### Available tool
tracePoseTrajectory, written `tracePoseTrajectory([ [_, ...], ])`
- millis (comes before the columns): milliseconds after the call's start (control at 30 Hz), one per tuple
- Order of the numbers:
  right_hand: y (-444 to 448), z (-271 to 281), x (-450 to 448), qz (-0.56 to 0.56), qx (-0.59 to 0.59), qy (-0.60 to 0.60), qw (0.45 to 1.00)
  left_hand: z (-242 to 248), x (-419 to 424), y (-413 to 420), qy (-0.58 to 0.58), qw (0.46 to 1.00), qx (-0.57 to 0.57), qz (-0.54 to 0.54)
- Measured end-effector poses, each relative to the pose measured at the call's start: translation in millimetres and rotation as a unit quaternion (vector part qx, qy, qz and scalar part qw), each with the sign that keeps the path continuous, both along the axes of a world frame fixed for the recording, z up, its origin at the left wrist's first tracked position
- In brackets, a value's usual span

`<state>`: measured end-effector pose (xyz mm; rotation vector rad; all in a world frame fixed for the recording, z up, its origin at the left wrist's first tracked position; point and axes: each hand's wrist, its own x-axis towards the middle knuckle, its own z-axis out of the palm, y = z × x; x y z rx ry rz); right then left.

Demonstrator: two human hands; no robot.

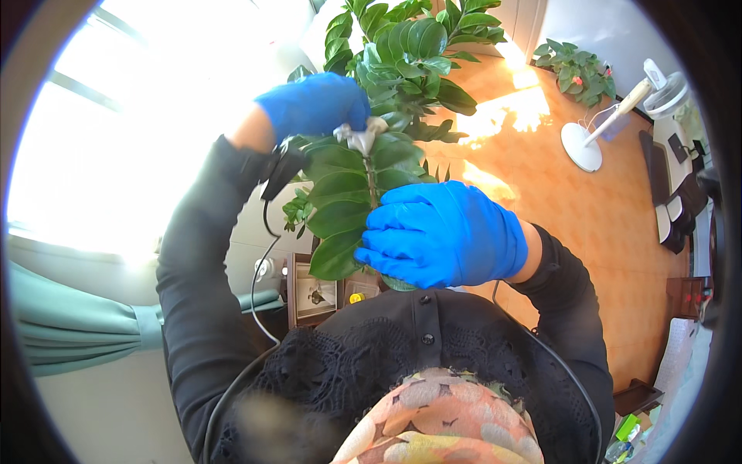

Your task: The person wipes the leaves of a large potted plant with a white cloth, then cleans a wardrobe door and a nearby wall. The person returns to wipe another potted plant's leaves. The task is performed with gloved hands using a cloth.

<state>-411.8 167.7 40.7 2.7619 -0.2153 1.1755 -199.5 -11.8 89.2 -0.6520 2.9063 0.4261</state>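
Note:
My left hand [319, 107], in a blue glove, has its fingers closed on a crumpled whitish cloth [360, 138] at the stem of a leafy plant frond [338, 191]. Below and to the right, my right hand [443, 235], also gloved in blue, lies over the frond's right-hand leaves with its fingers curved. Its palm side is hidden, so I cannot tell whether it grips a leaf or stem. More glossy green fronds [406, 55] rise beyond both hands.
A bright window [75, 116] and a tied green curtain [75, 319] are at the left. A picture frame [316, 290] stands below the frond. On the orange floor [556, 232] at the right are a white-based stand fan [581, 148] and another potted plant [574, 72]. A cable hangs by my left arm.

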Motion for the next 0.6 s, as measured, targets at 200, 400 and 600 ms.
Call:
tracePoseTrajectory([
  [200, 0, -3, -3, 0.011, -0.003, 0.012, 1.0, -28, -27, -60, -0.335, 0.933, -0.131, 0.019],
  [400, -2, -5, -2, 0.02, -0.011, -0.05, 0.998, -37, -34, -73, -0.327, 0.927, -0.126, 0.13],
  [600, -7, 1, -8, 0.014, -0.016, -0.041, 0.999, 19, -44, -24, -0.146, 0.981, 0.064, 0.107],
])
